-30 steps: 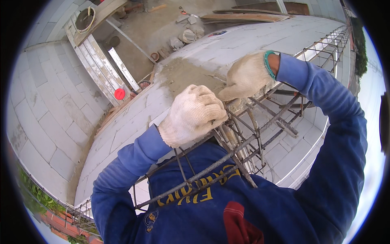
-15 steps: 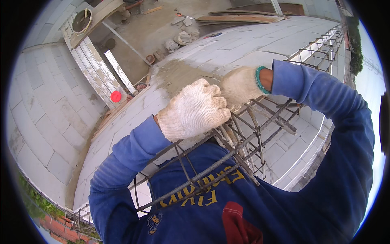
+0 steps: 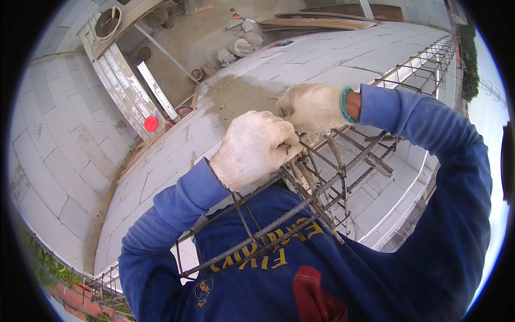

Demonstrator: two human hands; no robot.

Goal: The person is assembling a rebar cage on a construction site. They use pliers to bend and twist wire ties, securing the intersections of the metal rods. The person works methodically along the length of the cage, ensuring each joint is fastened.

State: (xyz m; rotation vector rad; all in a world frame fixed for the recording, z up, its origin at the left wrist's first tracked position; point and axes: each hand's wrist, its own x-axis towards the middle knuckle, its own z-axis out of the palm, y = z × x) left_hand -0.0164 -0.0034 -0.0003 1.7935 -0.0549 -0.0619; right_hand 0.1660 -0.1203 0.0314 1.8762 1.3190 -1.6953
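My left hand [image 3: 255, 147], in a white knitted glove, is closed at the end of a rebar cage [image 3: 279, 222]. Its fingers curl inward, and a small dark end shows between them; I cannot make out what they hold. Just beyond it to the right, my right hand [image 3: 314, 109], in a similar glove with a green cuff, is also closed with its fingertips tucked toward the left hand. Whatever it grips is hidden. Crossing bars and stirrups [image 3: 338, 169] lie directly below both hands, and the cage runs across in front of my chest.
Wet grey mortar [image 3: 236, 99] covers part of the pale block wall [image 3: 166, 155] beyond my hands. Another rebar cage [image 3: 424, 67] extends to the far right. Boards [image 3: 316, 24], a bucket [image 3: 107, 24] and a red round object [image 3: 151, 123] are farther off.
My left hand has turned and dropped slightly, showing more of its curled thumb side. My right hand has shifted a little left and turned. Both stay closed near the same bars.
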